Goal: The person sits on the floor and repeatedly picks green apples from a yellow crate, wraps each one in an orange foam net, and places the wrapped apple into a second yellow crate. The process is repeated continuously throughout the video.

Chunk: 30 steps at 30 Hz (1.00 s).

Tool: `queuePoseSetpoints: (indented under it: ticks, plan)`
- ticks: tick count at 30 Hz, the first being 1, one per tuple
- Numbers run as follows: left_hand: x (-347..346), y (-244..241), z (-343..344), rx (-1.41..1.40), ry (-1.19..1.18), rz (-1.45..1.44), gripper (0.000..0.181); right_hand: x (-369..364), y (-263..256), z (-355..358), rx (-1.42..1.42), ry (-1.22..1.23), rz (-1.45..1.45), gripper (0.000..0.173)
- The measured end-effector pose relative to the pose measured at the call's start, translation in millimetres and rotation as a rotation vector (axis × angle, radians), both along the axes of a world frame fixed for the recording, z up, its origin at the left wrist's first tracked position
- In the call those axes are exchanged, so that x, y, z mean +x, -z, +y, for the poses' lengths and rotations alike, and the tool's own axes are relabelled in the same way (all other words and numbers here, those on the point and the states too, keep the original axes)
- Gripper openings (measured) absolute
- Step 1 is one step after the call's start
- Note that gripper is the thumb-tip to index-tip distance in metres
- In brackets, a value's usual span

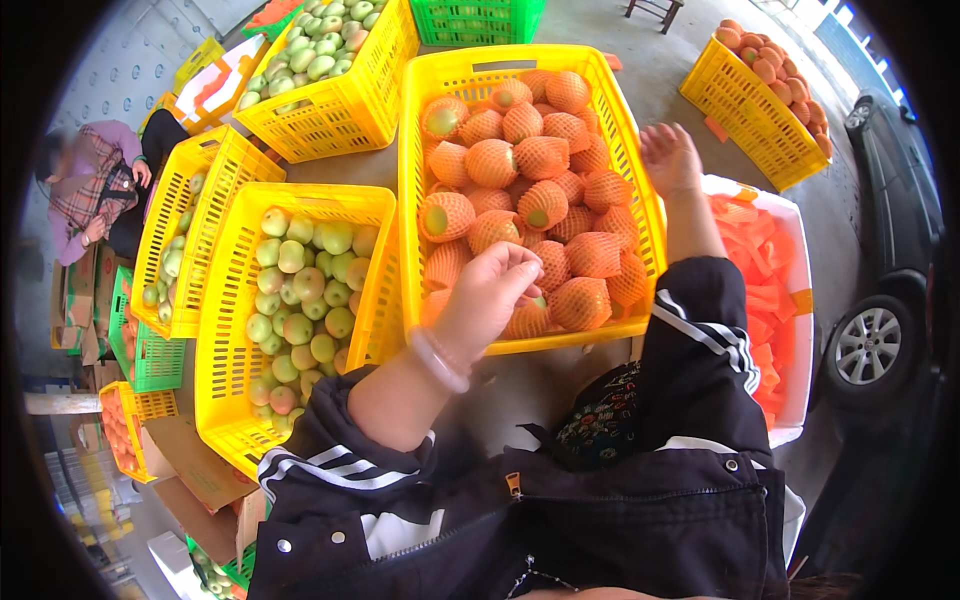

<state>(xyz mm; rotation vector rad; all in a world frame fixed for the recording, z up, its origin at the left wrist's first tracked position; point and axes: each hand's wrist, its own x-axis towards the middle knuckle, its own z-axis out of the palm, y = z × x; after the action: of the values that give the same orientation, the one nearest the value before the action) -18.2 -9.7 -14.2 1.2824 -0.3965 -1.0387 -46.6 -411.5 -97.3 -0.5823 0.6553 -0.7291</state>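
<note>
My left hand, with a pale bangle on its wrist, hovers over the front of a yellow plastic crate. Its fingers curl in against the thumb, and nothing shows between them. Apples in orange foam net sleeves fill this crate; green skin shows at the mouths of some sleeves. My right hand, slightly blurred, is just outside the crate's right rim, fingers loosely spread and no object visible in it. Below it stands a white foam box of loose orange foam nets.
Bare green-red apples lie in a yellow crate on the left. Another apple crate stands behind it. A seated person is at far left. At right are a crate of netted fruit and a dark car.
</note>
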Motion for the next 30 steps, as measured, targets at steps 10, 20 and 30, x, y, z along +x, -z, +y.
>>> queuePoseSetpoints:
  ticks: [10,20,30]
  plan:
    - [-22.8,-1.9,14.3,-0.106,0.049,-0.266,0.012,-346.8,177.4,-10.2,-1.273,-0.507,1.758,0.079]
    - [-27.8,10.1,33.8,0.078,0.046,-0.504,0.021,-410.8,157.7,56.7,-1.104,-0.697,1.807,0.051]
    - [-41.2,-0.6,48.0,-0.104,0.065,-0.616,0.022,-353.5,-42.7,23.7,-1.467,-0.353,1.488,0.033]
